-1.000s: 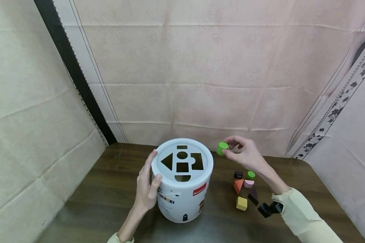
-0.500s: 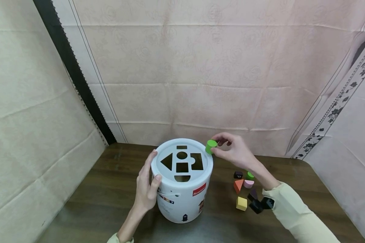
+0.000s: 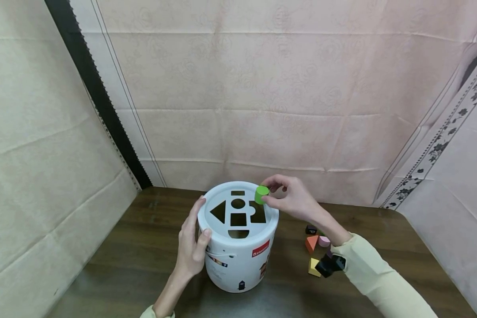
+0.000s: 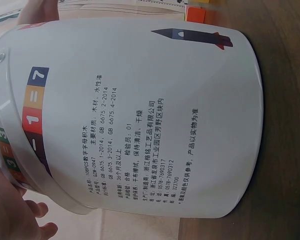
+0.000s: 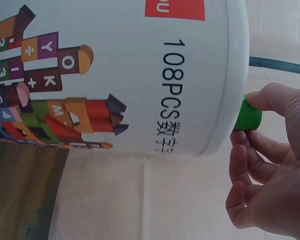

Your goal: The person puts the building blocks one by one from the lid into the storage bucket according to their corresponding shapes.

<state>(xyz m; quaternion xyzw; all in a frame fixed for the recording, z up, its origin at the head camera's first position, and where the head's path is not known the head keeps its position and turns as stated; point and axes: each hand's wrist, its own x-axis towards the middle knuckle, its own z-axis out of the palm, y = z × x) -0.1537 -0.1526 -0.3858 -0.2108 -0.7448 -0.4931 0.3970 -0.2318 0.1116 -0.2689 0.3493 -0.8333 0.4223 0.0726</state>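
A white bucket (image 3: 228, 276) stands upright on the wooden table, its lid (image 3: 218, 229) cut with several shaped holes. My left hand (image 3: 191, 247) holds it at the left rim, thumb toward the front. In the left wrist view part of that hand (image 4: 10, 212) shows by the rim. A green cylinder block (image 3: 261, 194) is pinched between the thumb and fingers of my right hand (image 3: 292, 196), over the right back part of the lid, near the notched hole. In the right wrist view the block (image 5: 248, 117) appears at the rim; whether they touch, I cannot tell.
Right of the bucket lie loose blocks: black (image 3: 311, 229), orange (image 3: 311, 243), pink (image 3: 323, 241) and yellow (image 3: 313, 267). My right forearm and the black wrist camera (image 3: 330, 265) partly cover them. A pale cloth (image 3: 282, 110) hangs behind the table.
My right hand has moved left with the green cylinder block, from beside the bucket to over its lid. My left hand and the bucket have stayed put.
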